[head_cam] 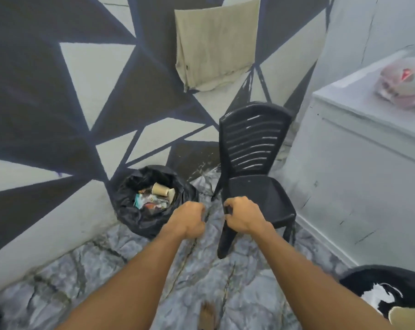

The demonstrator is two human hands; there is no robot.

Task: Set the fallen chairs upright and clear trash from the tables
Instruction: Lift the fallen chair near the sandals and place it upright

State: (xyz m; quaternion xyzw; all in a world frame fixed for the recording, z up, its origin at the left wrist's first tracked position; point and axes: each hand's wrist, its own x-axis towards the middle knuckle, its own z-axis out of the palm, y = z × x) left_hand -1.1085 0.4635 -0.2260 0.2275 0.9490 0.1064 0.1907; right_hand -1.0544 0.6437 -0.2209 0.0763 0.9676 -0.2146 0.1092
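Observation:
A black plastic chair (251,163) stands upright on the floor near the patterned wall, its slatted back towards the wall. My right hand (243,217) grips the front left corner of its seat. My left hand (188,219) is a closed fist just left of the chair, with nothing visible in it. A black trash bag (139,210) sits open on the floor to the left, holding paper cups and wrappers.
A white chest-like cabinet (359,167) stands at the right with a plastic bag (404,84) on top. A beige cloth (216,44) hangs on the wall. A black-and-white round object (387,291) lies at the bottom right.

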